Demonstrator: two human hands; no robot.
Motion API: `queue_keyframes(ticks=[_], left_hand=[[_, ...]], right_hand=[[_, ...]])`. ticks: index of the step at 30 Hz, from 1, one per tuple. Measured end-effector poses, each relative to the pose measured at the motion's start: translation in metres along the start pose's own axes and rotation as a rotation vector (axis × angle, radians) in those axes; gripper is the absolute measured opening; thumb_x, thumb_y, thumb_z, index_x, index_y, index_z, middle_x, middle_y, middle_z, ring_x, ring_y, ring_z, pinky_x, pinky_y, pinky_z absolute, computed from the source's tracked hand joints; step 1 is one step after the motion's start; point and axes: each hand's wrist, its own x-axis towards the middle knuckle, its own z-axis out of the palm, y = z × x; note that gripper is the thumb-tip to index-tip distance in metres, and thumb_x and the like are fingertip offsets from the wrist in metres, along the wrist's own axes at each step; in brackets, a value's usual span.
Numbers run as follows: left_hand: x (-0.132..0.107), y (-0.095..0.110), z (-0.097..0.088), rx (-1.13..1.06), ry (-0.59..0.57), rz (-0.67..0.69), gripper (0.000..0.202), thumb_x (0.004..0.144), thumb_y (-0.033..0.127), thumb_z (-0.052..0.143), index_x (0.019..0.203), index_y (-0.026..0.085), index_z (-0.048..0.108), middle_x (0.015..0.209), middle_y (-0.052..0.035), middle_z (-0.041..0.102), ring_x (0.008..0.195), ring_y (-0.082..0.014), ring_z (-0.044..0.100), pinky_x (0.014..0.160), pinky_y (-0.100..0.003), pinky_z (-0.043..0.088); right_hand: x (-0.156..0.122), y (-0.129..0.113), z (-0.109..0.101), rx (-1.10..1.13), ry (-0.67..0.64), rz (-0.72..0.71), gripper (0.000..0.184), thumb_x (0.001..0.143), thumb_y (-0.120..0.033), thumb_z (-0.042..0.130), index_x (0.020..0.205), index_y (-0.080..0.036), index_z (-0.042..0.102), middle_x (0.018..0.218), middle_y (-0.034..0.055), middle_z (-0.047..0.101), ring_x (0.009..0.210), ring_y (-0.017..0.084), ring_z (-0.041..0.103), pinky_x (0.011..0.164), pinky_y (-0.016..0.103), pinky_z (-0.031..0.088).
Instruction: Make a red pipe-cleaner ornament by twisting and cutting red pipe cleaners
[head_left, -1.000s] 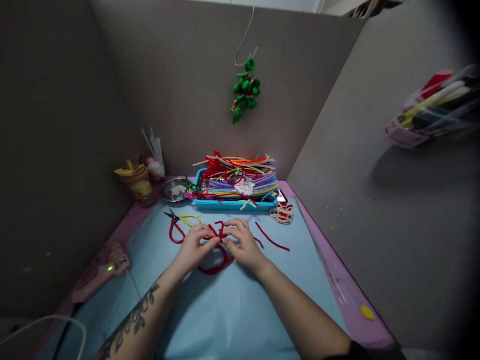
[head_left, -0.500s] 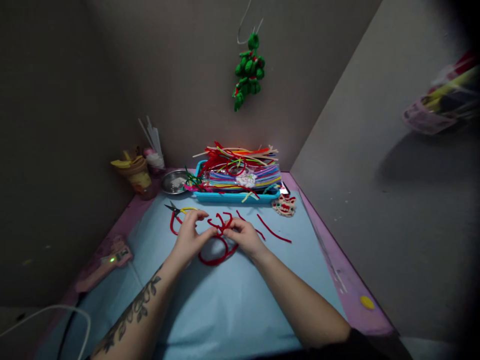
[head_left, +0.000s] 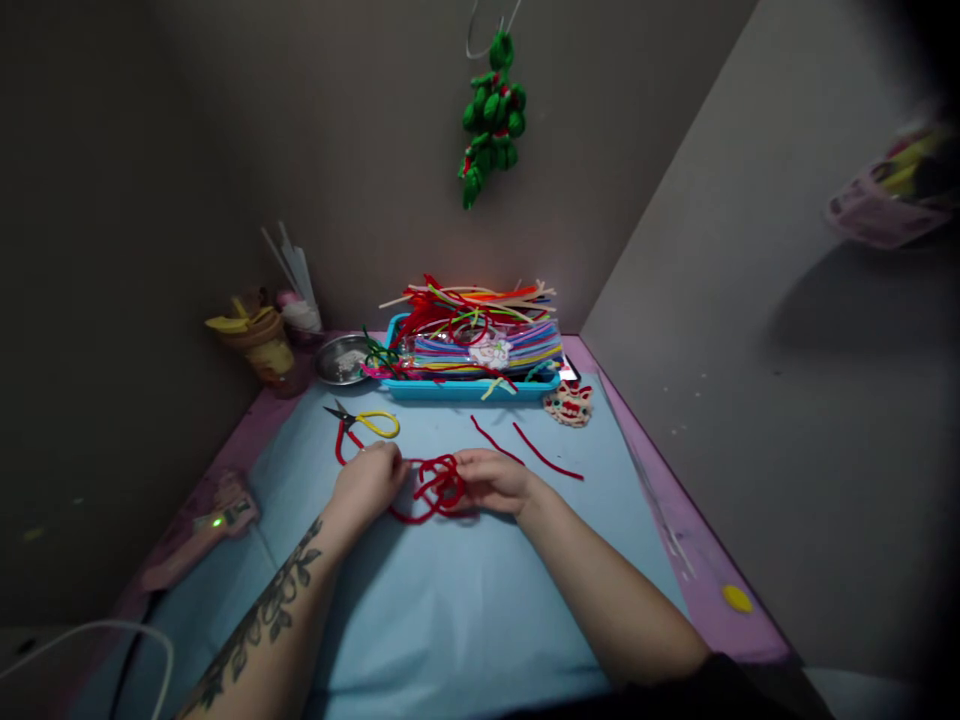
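Note:
Between my hands is a bent red pipe cleaner piece (head_left: 441, 482), with overlapping loops and a larger loop low at its left. My right hand (head_left: 493, 480) grips its right side, the fingertips partly behind the loops. My left hand (head_left: 369, 482) is closed, with its fingers pinched on a red strand running out to the left. Just beyond the left hand lie open scissors (head_left: 347, 418) with yellow and red handles. Two loose red pipe cleaner lengths, a left one (head_left: 495, 439) and a right one (head_left: 546, 454), rest on the blue table cover past my right hand.
At the back stands a blue tray (head_left: 472, 390) heaped with coloured pipe cleaners. A metal dish (head_left: 341, 360) is left of it; a cream-and-red crafted face (head_left: 570, 405) lies right. A pink glue gun (head_left: 206, 530) sits at the left edge. A green ornament (head_left: 493, 120) hangs above.
My right hand has turned and now holds the red piece from the side, its loops facing differently. My left hand went from open-fingered to closed and shifted slightly left and down, uncovering the scissors' yellow handle.

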Motion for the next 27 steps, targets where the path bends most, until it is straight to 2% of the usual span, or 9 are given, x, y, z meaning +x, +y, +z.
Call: queue_keyframes(ticks=[2, 6, 8, 10, 13, 17, 21, 24, 27], left_hand=[[0.002, -0.005, -0.009, -0.085, 0.156, -0.08, 0.021, 0.085, 0.037, 0.05, 0.073, 0.021, 0.056, 0.073, -0.006, 0.063, 0.067, -0.0217, 0.059, 0.057, -0.028, 0.036], [0.001, -0.008, -0.02, -0.448, 0.516, -0.175, 0.024, 0.085, 0.043, 0.052, 0.076, 0.022, 0.053, 0.069, 0.0001, 0.06, 0.062, -0.0162, 0.055, 0.057, -0.025, 0.038], [0.0, -0.006, -0.022, -0.619, 0.574, -0.189, 0.024, 0.083, 0.044, 0.055, 0.076, 0.021, 0.053, 0.068, 0.0015, 0.059, 0.059, -0.0141, 0.054, 0.055, -0.024, 0.039], [0.0, -0.003, -0.021, -0.762, 0.532, -0.178, 0.025, 0.081, 0.044, 0.058, 0.076, 0.02, 0.052, 0.066, 0.002, 0.058, 0.055, -0.0128, 0.053, 0.053, -0.023, 0.039], [0.0, 0.003, -0.018, -0.946, 0.452, -0.179, 0.027, 0.08, 0.045, 0.059, 0.078, 0.02, 0.052, 0.067, 0.0009, 0.061, 0.056, -0.0128, 0.057, 0.051, -0.022, 0.041], [0.001, 0.01, -0.01, -1.136, 0.339, -0.201, 0.037, 0.073, 0.052, 0.065, 0.076, 0.019, 0.049, 0.071, -0.002, 0.066, 0.061, -0.0154, 0.064, 0.049, -0.022, 0.043], [0.001, 0.018, 0.0, -1.268, 0.183, -0.211, 0.042, 0.065, 0.052, 0.072, 0.078, 0.018, 0.051, 0.069, -0.0029, 0.069, 0.06, -0.0168, 0.066, 0.05, -0.022, 0.044], [0.001, 0.02, 0.003, -1.303, 0.176, -0.236, 0.049, 0.064, 0.051, 0.074, 0.094, 0.015, 0.059, 0.075, -0.0056, 0.072, 0.065, -0.0188, 0.069, 0.054, -0.024, 0.047], [0.001, 0.02, 0.003, -1.33, 0.189, -0.268, 0.056, 0.063, 0.053, 0.073, 0.101, 0.013, 0.063, 0.083, -0.0091, 0.074, 0.072, -0.0211, 0.07, 0.058, -0.027, 0.049]], right_hand=[[-0.002, 0.0, 0.0, -0.035, -0.034, 0.022, 0.03, 0.067, -0.026, 0.081, 0.087, -0.011, 0.066, 0.083, 0.0083, 0.072, 0.072, 0.018, 0.068, 0.068, 0.034, 0.055], [-0.004, -0.001, 0.0, -0.101, -0.008, 0.017, 0.028, 0.065, -0.027, 0.082, 0.085, -0.013, 0.067, 0.085, 0.0065, 0.072, 0.075, 0.017, 0.068, 0.071, 0.034, 0.055], [-0.005, -0.003, 0.001, -0.128, 0.021, 0.003, 0.027, 0.066, -0.026, 0.082, 0.085, -0.014, 0.067, 0.086, 0.0062, 0.072, 0.076, 0.017, 0.068, 0.073, 0.034, 0.055], [-0.005, -0.004, 0.0, -0.132, 0.041, -0.046, 0.029, 0.065, -0.027, 0.082, 0.086, -0.014, 0.068, 0.088, 0.0067, 0.072, 0.076, 0.016, 0.067, 0.073, 0.034, 0.055], [-0.004, -0.007, 0.0, -0.078, 0.085, -0.206, 0.035, 0.061, -0.033, 0.084, 0.088, -0.016, 0.069, 0.091, 0.007, 0.072, 0.08, 0.018, 0.067, 0.078, 0.036, 0.054], [0.0, -0.009, 0.004, -0.055, 0.245, -0.469, 0.038, 0.059, -0.04, 0.084, 0.089, -0.022, 0.069, 0.095, 0.0063, 0.071, 0.09, 0.023, 0.066, 0.088, 0.044, 0.05], [0.006, -0.008, 0.007, -0.182, 0.385, -0.621, 0.041, 0.058, -0.047, 0.083, 0.088, -0.023, 0.069, 0.096, 0.0066, 0.071, 0.091, 0.025, 0.064, 0.091, 0.046, 0.047], [0.007, -0.007, 0.007, -0.312, 0.428, -0.705, 0.04, 0.062, -0.053, 0.079, 0.086, -0.023, 0.069, 0.104, 0.0075, 0.069, 0.098, 0.026, 0.062, 0.095, 0.046, 0.044], [0.004, -0.007, 0.009, -0.509, 0.392, -0.787, 0.036, 0.068, -0.055, 0.075, 0.079, -0.022, 0.068, 0.119, 0.0093, 0.062, 0.116, 0.028, 0.054, 0.102, 0.047, 0.039]])
